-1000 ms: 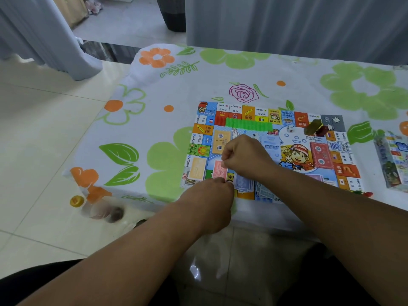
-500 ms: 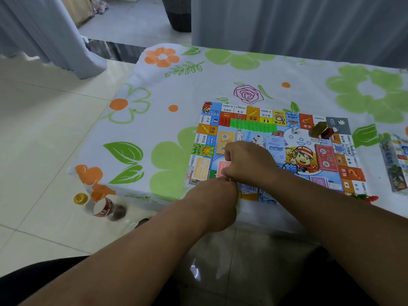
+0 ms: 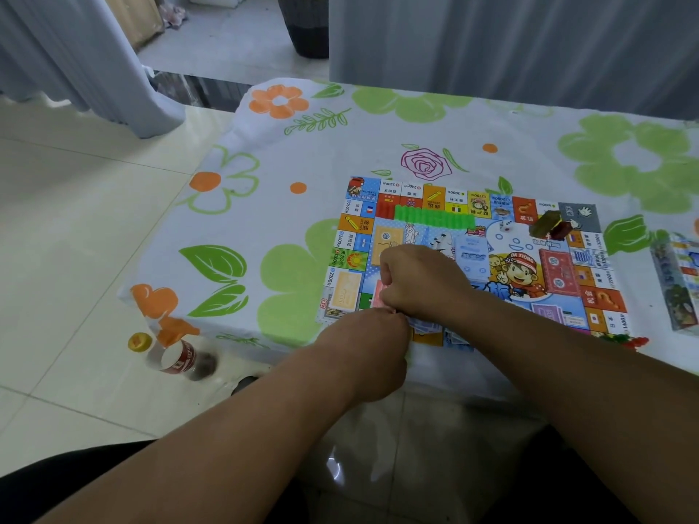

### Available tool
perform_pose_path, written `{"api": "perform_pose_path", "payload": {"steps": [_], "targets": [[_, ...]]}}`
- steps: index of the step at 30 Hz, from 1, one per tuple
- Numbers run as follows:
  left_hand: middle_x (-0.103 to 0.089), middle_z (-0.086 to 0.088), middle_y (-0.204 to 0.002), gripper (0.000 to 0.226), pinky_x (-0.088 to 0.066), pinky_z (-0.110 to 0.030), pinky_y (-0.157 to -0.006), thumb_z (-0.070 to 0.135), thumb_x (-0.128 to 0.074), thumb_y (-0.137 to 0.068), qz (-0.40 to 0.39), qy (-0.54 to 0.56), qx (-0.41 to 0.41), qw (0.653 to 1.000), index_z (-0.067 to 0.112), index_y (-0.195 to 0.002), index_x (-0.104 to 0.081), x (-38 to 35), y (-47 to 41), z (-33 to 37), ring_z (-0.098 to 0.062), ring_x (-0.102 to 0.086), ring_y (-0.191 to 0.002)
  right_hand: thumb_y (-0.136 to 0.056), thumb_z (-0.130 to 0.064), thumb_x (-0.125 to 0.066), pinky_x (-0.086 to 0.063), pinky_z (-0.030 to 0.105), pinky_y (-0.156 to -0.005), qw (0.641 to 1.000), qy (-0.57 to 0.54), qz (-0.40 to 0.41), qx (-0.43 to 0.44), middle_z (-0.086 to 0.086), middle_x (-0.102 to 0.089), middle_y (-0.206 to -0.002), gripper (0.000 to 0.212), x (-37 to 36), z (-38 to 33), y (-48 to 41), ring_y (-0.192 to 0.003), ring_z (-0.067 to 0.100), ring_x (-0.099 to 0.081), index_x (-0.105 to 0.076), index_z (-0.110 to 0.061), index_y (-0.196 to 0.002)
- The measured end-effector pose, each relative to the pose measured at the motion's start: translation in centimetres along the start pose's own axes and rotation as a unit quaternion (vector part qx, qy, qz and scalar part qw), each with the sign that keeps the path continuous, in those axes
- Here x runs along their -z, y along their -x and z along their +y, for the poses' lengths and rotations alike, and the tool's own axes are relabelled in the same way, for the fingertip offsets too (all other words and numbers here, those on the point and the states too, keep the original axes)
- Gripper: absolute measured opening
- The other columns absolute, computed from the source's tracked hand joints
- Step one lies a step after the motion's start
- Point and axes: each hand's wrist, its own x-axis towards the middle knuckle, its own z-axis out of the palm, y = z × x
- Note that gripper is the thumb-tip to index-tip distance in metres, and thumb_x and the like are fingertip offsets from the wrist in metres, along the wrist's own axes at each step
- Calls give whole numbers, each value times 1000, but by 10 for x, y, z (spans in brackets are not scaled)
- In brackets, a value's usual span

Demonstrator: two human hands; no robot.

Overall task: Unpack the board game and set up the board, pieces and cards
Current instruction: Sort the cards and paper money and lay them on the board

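A colourful game board [image 3: 491,206] lies flat on the flowered tablecloth [image 3: 264,206]. A row of green pieces [image 3: 435,219] stands along its far side, with a white die [image 3: 505,226] and a dark olive and red block [image 3: 548,225] to the right. My left hand [image 3: 368,346] and my right hand [image 3: 420,281] meet over the board's near left corner. Both have curled fingers pinching a pink card [image 3: 379,296] between them. Blue cards [image 3: 427,327] lie under my right wrist.
The game box [image 3: 677,281] stands at the table's right edge. A plastic bottle [image 3: 177,357] with a yellow cap lies on the tiled floor by the table's near left corner. Curtains hang behind the table.
My two hands have drawn closer together over the pink card. The view has shifted slightly.
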Motion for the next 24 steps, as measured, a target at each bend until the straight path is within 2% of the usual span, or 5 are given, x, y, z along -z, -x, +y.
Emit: {"api": "perform_pose_path", "payload": {"steps": [5,9,13,18,24], "targets": [[-62,-12,-118,25,-43,-29,-77,20,-53,-96,2,-11,3,1000,10,-119,-59,0,-1,1,-28,-61,-104,-77,-11,-70,-55,37,-73,997,-68,42,-22,0,-68,-83,13,34,7,-1,-79,21,-64,-62,-21,-73],[-62,-10,-118,24,-43,-29,-77,20,-52,-97,4,-13,3,1000,12,-119,-59,0,-2,3,-27,-62,-104,-76,-11,-78,-59,40,-71,995,-73,-12,-60,-1,-69,-75,15,51,29,1,-74,19,-67,-67,-20,-69],[-61,-10,-117,21,-47,-32,-83,20,-53,-97,-3,-21,-13,1000,13,-115,-58,-3,-1,10,-28,-61,-106,-74,-12,-83,-59,43,-79,992,-66,-68,-81,-1,-68,-83,18,49,46,7,-81,22,-66,-70,-19,-83],[-59,-9,-121,24,-48,-35,-92,22,-53,-98,-14,-28,-68,997,11,-119,-57,-9,-4,22,-27,-59,-110,-74,-25,-87,-55,44,-86,991,-35,-123,-47,1,-62,-106,41,37,47,16,-96,24,-62,-64,-18,-106],[-58,-11,-129,37,-50,-41,-97,22,-54,-97,-26,-25,-85,996,10,-132,-54,-14,-12,24,-29,-59,-114,-71,-34,-87,-52,38,-83,991,-10,-130,-17,-2,-54,-107,50,30,43,17,-96,21,-56,-57,-20,-108]]}}
